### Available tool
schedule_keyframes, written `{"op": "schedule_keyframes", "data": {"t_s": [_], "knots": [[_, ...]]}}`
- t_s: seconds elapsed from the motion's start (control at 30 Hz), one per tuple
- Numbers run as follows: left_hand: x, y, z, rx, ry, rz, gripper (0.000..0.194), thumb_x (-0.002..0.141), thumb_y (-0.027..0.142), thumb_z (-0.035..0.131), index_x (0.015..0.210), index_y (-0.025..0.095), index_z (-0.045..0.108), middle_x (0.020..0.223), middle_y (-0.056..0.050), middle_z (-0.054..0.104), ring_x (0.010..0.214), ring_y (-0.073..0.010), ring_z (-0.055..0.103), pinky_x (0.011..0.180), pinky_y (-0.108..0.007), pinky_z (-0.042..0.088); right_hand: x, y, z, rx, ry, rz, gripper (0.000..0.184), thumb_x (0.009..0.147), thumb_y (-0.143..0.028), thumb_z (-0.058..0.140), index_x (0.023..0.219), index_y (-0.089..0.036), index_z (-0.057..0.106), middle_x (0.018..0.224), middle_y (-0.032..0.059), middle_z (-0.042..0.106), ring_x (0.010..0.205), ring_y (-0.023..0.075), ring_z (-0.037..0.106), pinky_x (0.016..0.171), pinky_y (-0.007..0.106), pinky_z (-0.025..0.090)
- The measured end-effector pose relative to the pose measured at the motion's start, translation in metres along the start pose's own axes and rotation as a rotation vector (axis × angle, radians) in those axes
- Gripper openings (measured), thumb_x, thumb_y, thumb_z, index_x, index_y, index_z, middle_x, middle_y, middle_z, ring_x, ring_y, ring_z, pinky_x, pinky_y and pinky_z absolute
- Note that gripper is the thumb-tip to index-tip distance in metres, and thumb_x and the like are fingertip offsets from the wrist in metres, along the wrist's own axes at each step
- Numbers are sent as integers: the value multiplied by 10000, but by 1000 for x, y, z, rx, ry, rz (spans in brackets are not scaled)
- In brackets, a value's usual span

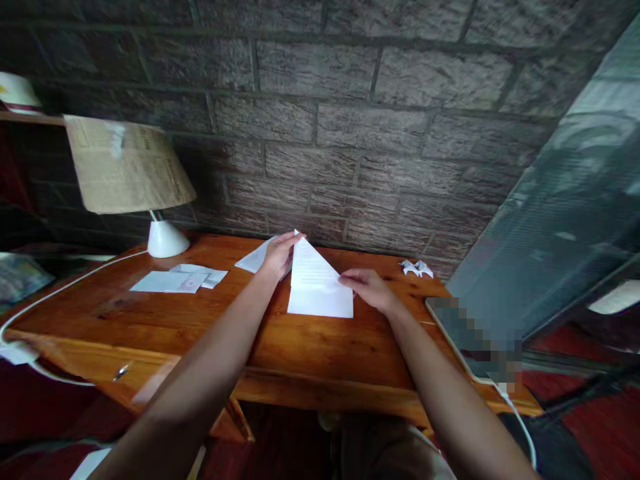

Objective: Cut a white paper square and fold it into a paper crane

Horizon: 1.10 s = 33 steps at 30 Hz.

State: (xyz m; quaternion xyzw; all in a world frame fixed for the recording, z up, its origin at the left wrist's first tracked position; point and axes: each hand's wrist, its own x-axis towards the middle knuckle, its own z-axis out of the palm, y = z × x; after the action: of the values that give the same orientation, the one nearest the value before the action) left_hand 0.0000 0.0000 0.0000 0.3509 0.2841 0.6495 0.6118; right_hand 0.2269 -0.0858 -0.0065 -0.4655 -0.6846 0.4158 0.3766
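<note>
A Slanted Fold, Handled With Care

At the middle of a wooden surface (320,350), a person works a white sheet (320,287) that lies between two bare hands. The fingers of the left hand (280,255) grip it near its pointed top; those of the right hand (369,288) pinch its right edge, at the low end of the slanted side. Whether the bottom edge rests on the wood, one cannot tell.

The step looks like a diagonal fold. To do it well, the left fingers should hold the point firm without creasing it, the layers should be lined up before any pressure, and the right fingers should draw the slant taut, so that the crease runs straight from point to corner.

Counted left to right: one lamp (131,167); at least two overlapping papers (163,282) in front of its base, one bearing a reddish mark; one pale paper (253,259) partly hidden behind the left hand; the one sheet in both hands; a small folded paper shape (417,269) near the wall, one piece or two being unclear; and one flat device (453,323), partly pixelated, with one white cable (523,420) at its near end.
</note>
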Motion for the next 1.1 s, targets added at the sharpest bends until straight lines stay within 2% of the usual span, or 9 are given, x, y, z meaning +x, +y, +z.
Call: {"op": "schedule_keyframes", "data": {"t_s": [0.17, 0.3, 0.37, 0.43, 0.5, 0.57, 0.83, 0.97, 1.1], "knots": [[9, 10, -13, -125, 230, 101, 189, 703, 117, 748, 861, 160, 653, 848, -33, 725, 789, -112, 688, 790, -219, 514, 0, 2, 0, 0, -43, -18, 290, 714, -411, 680, 805, -139, 714, 761, 27, 689, 683, 152, 575, 673, 275, 424], [9, 6, -14, -56, 307, 85, 118, 745, 152, 734, 825, 155, 647, 880, -47, 724, 830, -111, 684, 779, -205, 508, 1, 5, -2, 5, -24, -19, 275, 721, -408, 671, 785, -142, 699, 734, 20, 673, 667, 152, 567, 665, 281, 420], [6, 2, -10, 22, 254, 19, 174, 733, 263, 767, 813, 158, 654, 904, -61, 728, 825, -130, 680, 742, -223, 514, 1, 6, -3, 12, -3, -32, 280, 731, -416, 667, 801, -145, 691, 751, 19, 671, 671, 151, 566, 665, 281, 419], [3, 0, -4, 76, 97, -51, 279, 691, 368, 795, 826, 155, 676, 875, -68, 731, 767, -143, 674, 684, -233, 512, 0, 6, -4, 15, 13, -39, 293, 739, -427, 664, 818, -146, 688, 761, 20, 669, 668, 149, 564, 657, 280, 418], [-1, -1, 0, 98, -41, -43, 344, 636, 396, 825, 837, 148, 697, 807, -58, 728, 696, -137, 657, 642, -230, 502, 0, 5, -5, 13, 22, -42, 298, 736, -433, 668, 818, -147, 687, 757, 19, 667, 665, 148, 561, 647, 277, 416], [-5, -2, 4, 115, -107, 7, 362, 589, 369, 853, 831, 140, 713, 747, -41, 719, 647, -128, 639, 628, -230, 494, 0, 4, -5, 15, 19, -42, 293, 724, -430, 681, 799, -148, 687, 741, 15, 663, 658, 144, 560, 638, 271, 416], [-24, -21, 25, 257, -255, -22, 333, 556, 339, 853, 796, 143, 731, 704, -27, 706, 574, -121, 606, 567, -241, 456, -1, -1, -2, 122, 22, 28, 344, 732, -473, 703, 864, -155, 700, 760, 21, 678, 652, 121, 585, 593, 235, 464], [-23, -16, 28, 237, -202, 19, 338, 556, 350, 852, 804, 159, 725, 758, -32, 719, 656, -140, 637, 621, -250, 489, -1, 1, -8, 58, 38, 90, 361, 741, -482, 710, 891, -153, 696, 788, 39, 698, 653, 130, 602, 568, 237, 470], [-26, -12, 29, 230, -223, 8, 333, 559, 355, 853, 796, 161, 720, 748, -29, 715, 658, -142, 634, 644, -265, 496, -2, -5, -5, 62, 161, -31, 449, 701, -417, 772, 1060, -170, 662, 912, 53, 727, 804, 164, 653, 721, 278, 513]]}}
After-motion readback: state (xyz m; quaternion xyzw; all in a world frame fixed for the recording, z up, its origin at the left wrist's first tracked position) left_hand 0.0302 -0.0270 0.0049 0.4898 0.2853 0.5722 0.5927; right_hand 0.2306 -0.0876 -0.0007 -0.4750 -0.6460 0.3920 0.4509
